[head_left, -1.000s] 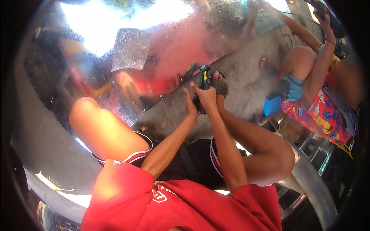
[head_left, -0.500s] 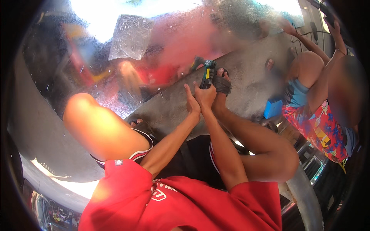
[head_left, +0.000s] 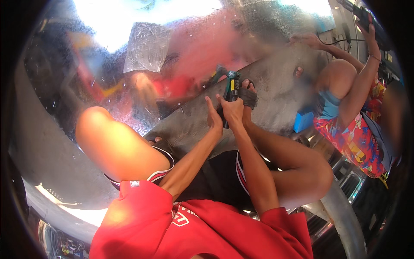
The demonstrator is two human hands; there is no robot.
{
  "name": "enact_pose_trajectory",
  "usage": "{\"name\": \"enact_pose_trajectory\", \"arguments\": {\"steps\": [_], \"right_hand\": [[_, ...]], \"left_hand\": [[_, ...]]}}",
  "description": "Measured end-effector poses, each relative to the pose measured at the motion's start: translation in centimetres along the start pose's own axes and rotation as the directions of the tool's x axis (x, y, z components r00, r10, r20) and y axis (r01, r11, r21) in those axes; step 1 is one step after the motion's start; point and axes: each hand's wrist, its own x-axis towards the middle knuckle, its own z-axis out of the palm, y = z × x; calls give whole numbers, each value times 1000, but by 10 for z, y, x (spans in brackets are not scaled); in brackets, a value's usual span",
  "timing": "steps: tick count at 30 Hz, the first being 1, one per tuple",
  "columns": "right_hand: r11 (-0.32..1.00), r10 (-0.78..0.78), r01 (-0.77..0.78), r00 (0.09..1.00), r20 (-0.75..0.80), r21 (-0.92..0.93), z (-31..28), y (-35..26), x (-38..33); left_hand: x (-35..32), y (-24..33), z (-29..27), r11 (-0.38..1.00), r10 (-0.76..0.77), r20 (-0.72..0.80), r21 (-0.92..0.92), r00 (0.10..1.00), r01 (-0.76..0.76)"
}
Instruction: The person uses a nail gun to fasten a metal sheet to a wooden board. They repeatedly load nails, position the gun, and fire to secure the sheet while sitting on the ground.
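I sit on a large shiny metal sheet [head_left: 276, 82] with my knees raised. My right hand [head_left: 233, 111] grips a green and black hand tool [head_left: 231, 88], its head pointing up and away from me. My left hand [head_left: 213, 117] rests against the tool's lower handle beside the right hand, fingers partly extended. Just past the tool my right foot in a dark sandal [head_left: 248, 96] presses on the metal.
A clear plastic bag [head_left: 146, 47] of small fasteners lies on the sheet at upper left. Another person [head_left: 349, 116] in patterned shorts squats at right, holding a power tool [head_left: 366, 19] overhead. A blue box [head_left: 304, 121] sits beside them. Metal rails run at lower right.
The view has shifted slightly; my hands and the tool stay together at about the same spot on the sheet. The person at right has raised an arm higher.
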Motion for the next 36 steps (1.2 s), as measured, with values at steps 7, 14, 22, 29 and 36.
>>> {"name": "enact_pose_trajectory", "arguments": {"steps": [7, 14, 22, 29, 36], "right_hand": [[974, -223, 195, 919, -326, -118, 34, 23, -5], [811, 121, -429, 789, 602, 399, -71, -13, 35], [768, -156, -82, 938, 309, 636, -127, -74, -22], [798, -602, 575, 777, 182, 182, -61, -136, -54], [732, -587, 288, 727, 357, 618, 38, -157, -5]], "left_hand": [[3, -10, -5, 994, 105, -72, 45, 992, -102], [-15, -4, 23, 995, 58, 200, 71, 978, -74], [-67, 105, 66, 289, 43, 506, 819, 861, -496], [-114, 225, 61, 398, 216, 774, 486, 595, -778], [-156, 327, -44, 901, 422, 397, -84, 815, -425]]}}
